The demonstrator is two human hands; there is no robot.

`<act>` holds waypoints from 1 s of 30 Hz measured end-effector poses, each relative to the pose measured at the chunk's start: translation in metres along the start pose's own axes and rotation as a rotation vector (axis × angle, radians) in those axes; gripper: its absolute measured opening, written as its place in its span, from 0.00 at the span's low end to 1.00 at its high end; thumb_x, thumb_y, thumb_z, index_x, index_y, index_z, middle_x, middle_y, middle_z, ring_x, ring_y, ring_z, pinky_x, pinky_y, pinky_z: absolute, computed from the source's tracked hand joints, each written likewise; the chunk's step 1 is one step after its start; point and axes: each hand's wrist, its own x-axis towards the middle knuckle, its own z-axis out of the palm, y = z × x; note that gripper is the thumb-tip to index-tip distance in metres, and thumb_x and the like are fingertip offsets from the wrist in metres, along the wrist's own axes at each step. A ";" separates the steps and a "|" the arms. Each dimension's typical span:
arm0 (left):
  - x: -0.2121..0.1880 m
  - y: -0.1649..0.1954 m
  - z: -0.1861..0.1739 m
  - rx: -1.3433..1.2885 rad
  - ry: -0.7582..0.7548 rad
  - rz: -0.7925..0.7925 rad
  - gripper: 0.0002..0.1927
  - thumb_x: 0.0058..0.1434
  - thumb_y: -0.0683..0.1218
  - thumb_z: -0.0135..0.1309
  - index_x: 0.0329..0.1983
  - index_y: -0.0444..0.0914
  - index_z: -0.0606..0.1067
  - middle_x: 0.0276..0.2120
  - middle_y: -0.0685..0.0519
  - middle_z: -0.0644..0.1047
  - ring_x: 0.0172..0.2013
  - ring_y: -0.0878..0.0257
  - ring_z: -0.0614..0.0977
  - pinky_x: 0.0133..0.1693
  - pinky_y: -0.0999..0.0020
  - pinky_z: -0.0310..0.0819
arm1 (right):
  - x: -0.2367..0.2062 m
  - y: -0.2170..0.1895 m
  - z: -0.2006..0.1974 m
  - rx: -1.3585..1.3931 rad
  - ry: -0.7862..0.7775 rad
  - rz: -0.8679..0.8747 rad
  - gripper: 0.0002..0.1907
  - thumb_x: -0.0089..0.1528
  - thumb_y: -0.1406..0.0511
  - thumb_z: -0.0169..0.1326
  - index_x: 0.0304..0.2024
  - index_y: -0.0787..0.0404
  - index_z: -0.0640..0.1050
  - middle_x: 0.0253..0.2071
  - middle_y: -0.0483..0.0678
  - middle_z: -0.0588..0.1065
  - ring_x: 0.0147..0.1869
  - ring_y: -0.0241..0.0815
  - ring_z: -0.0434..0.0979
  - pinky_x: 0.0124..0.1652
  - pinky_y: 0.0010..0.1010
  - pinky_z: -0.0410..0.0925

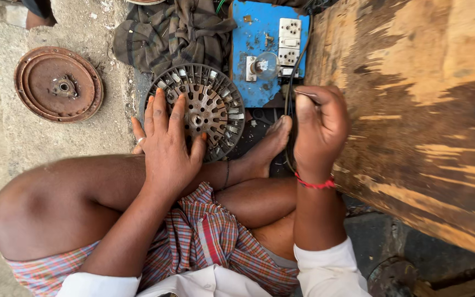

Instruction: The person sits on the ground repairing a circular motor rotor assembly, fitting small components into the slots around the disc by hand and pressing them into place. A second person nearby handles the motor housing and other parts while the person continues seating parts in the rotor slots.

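A round slotted metal core (207, 107), with radial teeth and a small hub hole at its middle, is seen lying flat on the ground just ahead of the crossed legs, its rim touching or nearly touching the bare foot (270, 144) on its right side. The left hand (166, 146) is laid palm-down on the near-left part of the disc, so the core extends forward and to the right from under the fingers (160, 113); these are spread flat and loosely splayed, pressing rather than clasping, with nothing held. Being round, the core presents no long axis; its face is turned up toward the camera. The right hand (320, 129) is raised well to the right of the core, beside a worn wooden board (424, 110), and is clenched into a loose fist on a thin dark wire (290, 104) that runs up toward a blue switchboard (262, 33). The left hand is plainly the nearer to the core. A rusty round cover (59, 83) lies well apart on the left, and a striped cloth (174, 33) is bunched just beyond the core.
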 end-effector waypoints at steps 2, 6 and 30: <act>0.002 0.003 -0.003 -0.006 -0.006 0.008 0.41 0.56 0.51 0.60 0.73 0.36 0.63 0.73 0.32 0.55 0.73 0.35 0.55 0.66 0.24 0.37 | -0.001 -0.006 -0.005 0.081 0.009 0.027 0.04 0.74 0.70 0.57 0.47 0.67 0.77 0.40 0.44 0.71 0.43 0.31 0.69 0.46 0.21 0.63; 0.004 0.006 -0.005 -0.016 -0.014 -0.004 0.41 0.56 0.51 0.61 0.72 0.35 0.63 0.73 0.33 0.56 0.73 0.35 0.56 0.67 0.25 0.37 | -0.004 -0.012 -0.010 0.090 0.027 0.033 0.05 0.74 0.70 0.57 0.44 0.69 0.77 0.42 0.45 0.72 0.45 0.31 0.70 0.47 0.20 0.64; 0.015 -0.019 0.022 0.038 0.150 0.164 0.27 0.62 0.50 0.59 0.65 0.44 0.75 0.72 0.37 0.62 0.72 0.38 0.60 0.67 0.25 0.38 | -0.007 0.069 0.055 0.001 -0.528 0.032 0.07 0.65 0.67 0.59 0.42 0.66 0.81 0.39 0.49 0.80 0.43 0.39 0.81 0.44 0.30 0.72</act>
